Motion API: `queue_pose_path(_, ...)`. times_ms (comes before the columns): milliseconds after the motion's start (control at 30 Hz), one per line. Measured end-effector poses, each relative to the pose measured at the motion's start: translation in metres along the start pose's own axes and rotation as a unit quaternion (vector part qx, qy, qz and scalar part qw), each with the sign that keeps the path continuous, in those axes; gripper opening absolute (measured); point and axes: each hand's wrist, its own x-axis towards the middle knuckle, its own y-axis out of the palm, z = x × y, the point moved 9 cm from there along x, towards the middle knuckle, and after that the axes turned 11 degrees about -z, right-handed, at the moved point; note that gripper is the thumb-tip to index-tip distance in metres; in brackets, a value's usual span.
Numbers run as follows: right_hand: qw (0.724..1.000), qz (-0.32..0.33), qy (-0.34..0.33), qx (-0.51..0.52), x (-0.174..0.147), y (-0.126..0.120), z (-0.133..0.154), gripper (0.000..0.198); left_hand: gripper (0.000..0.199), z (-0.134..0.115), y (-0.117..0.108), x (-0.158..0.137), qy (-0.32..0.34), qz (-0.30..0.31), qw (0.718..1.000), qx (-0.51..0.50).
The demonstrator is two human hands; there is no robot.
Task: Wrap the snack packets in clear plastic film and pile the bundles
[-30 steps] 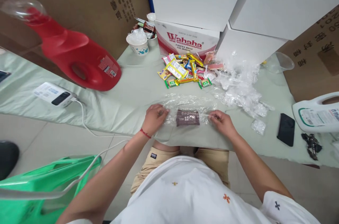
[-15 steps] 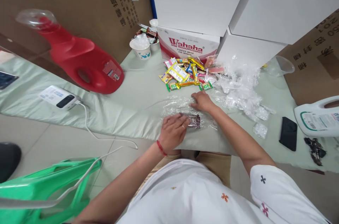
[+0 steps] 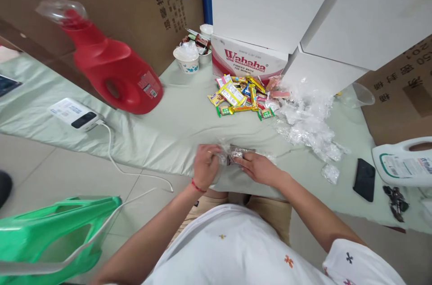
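At the table's front edge lies a small dark packet [image 3: 243, 148], covered in clear plastic film [image 3: 223, 146]; its print is too blurred to read. My left hand [image 3: 205, 166], with a red cord at the wrist, is closed on the film at the packet's left end. From the right, my right hand [image 3: 261, 169] holds the packet down with its fingers together on the covered surface. Behind the hands is a pile of colourful wrapped snacks [image 3: 238, 95]. Crumpled clear wrappers [image 3: 307, 118] lie to its right.
On the left stand a red jug [image 3: 118, 69] and a white device [image 3: 74, 113] with a cable. Paper cups [image 3: 187, 61] and a Wahaha box [image 3: 248, 60] are behind. To the right are a black phone [image 3: 364, 179], keys [image 3: 395, 202] and a white bottle [image 3: 401, 163]. A green stool [image 3: 57, 231] is below left.
My right hand has come down and toward me onto the packet. The spread film is now gathered around it. My left hand has shifted from on top of the packet to its left end.
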Motion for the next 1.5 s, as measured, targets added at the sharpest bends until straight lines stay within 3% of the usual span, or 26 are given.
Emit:
queue_pose_path(67, 0.999, 0.008, 0.014, -0.041, 0.0, 0.01, 0.0, 0.052, 0.025, 0.034, -0.026, 0.003, -0.123, -0.111, 0.984, 0.06)
queue_pose_path(100, 0.998, 0.01, 0.022, -0.052, 0.0, 0.012, 0.0, 0.054, 0.029, 0.043, -0.032, 0.004, -0.16, -0.129, 0.975, 0.091)
queue_pose_path(167, 0.998, 0.009, 0.035, -0.057, 0.002, 0.013, -0.002, 0.057, 0.033, 0.046, -0.026, 0.011, -0.178, -0.088, 0.97, 0.141)
queue_pose_path(300, 0.997, 0.003, 0.052, -0.051, 0.002, 0.01, -0.004, 0.052, 0.023, 0.02, 0.009, 0.023, -0.137, 0.095, 0.962, 0.215)
queue_pose_path(400, 0.997, -0.012, 0.055, -0.051, 0.003, 0.01, -0.003, 0.051, 0.01, -0.006, 0.028, 0.024, -0.131, 0.168, 0.956, 0.201)
queue_pose_path(533, 0.995, -0.052, 0.078, -0.038, 0.011, 0.015, -0.002, 0.043, 0.012, -0.049, 0.054, 0.018, -0.059, 0.185, 0.975, 0.11)
queue_pose_path(600, 0.993, -0.087, 0.079, -0.013, 0.009, 0.011, 0.002, 0.042, 0.024, -0.06, 0.067, 0.009, -0.031, 0.194, 0.979, 0.057)
queue_pose_path(700, 0.987, -0.131, 0.028, 0.082, -0.013, -0.011, 0.012, 0.042, 0.035, -0.06, 0.074, -0.003, -0.006, 0.178, 0.984, -0.017)
queue_pose_path(800, 0.965, -0.206, 0.028, 0.159, -0.058, -0.048, -0.007, 0.042, 0.023, -0.057, 0.071, -0.013, 0.048, 0.149, 0.986, -0.064)
queue_pose_path(900, 0.937, -0.307, 0.168, 0.022, -0.108, -0.076, -0.063, 0.051, 0.037, -0.054, 0.069, -0.023, 0.091, 0.132, 0.986, -0.051)
queue_pose_path(1000, 0.928, -0.28, 0.219, -0.108, -0.124, -0.066, -0.091, 0.058, 0.045, -0.054, 0.071, -0.028, 0.111, 0.124, 0.986, -0.033)
queue_pose_path(1133, 0.966, -0.242, 0.086, -0.031, -0.097, -0.043, -0.065, 0.041, 0.05, -0.057, 0.075, -0.029, 0.136, 0.133, 0.981, -0.026)
queue_pose_path(1200, 0.973, -0.227, 0.012, 0.051, -0.076, -0.044, -0.043, 0.03, 0.053, -0.06, 0.077, -0.029, 0.15, 0.141, 0.978, -0.022)
queue_pose_path(1267, 0.973, -0.199, -0.017, 0.112, -0.051, -0.048, -0.031, 0.029, 0.055, -0.063, 0.08, -0.028, 0.167, 0.161, 0.972, -0.026)
queue_pose_path(1400, 0.97, -0.133, 0.024, 0.202, 0.002, -0.045, -0.043, 0.026, 0.051, -0.065, 0.085, -0.029, 0.156, 0.224, 0.96, -0.052)
queue_pose_path(1500, 0.933, -0.132, 0.138, 0.304, 0.023, -0.029, -0.077, 0.021, 0.051, -0.051, 0.078, -0.029, 0.069, 0.229, 0.965, -0.106)
